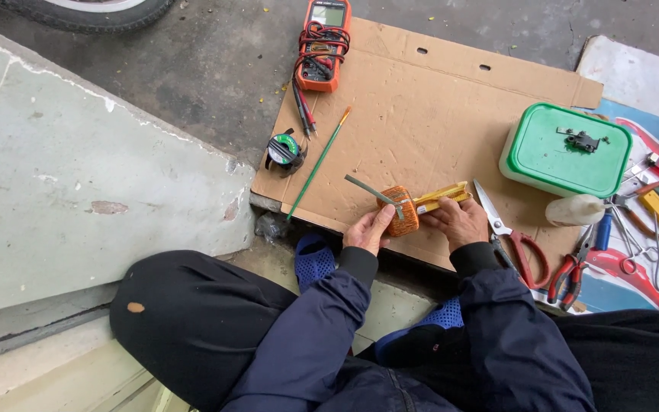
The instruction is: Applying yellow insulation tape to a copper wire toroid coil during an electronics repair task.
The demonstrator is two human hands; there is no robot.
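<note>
1. Your left hand (pixel 368 229) has its fingers curled together around the near end of an orange wound coil (pixel 400 210). The thumb is pressed up against the coil's side, and a thin grey strip (pixel 371 191) sticks out up and to the left from the top of the grip.
2. Your right hand (pixel 463 221) has its fingers closed on the yellow bars (pixel 442 198) that jut from the coil's right end. The knuckles face up and the fingertips are tucked under, out of view.
3. Both wrists come up from dark blue sleeves, with the forearms angling in toward each other, so the coil sits between your two hands, just over the near edge of the cardboard sheet (pixel 421 114).
4. Red-handled scissors (pixel 516 236) lie just beside your right hand.
5. Further right stands a green-lidded box (pixel 566 149), with pliers (pixel 573 271) and other hand tools beyond it.
6. To your left lie a green-handled brush (pixel 318 164) and a roll of tape (pixel 284 151).
7. An orange multimeter (pixel 323 46) rests at the far corner of the cardboard.
</note>
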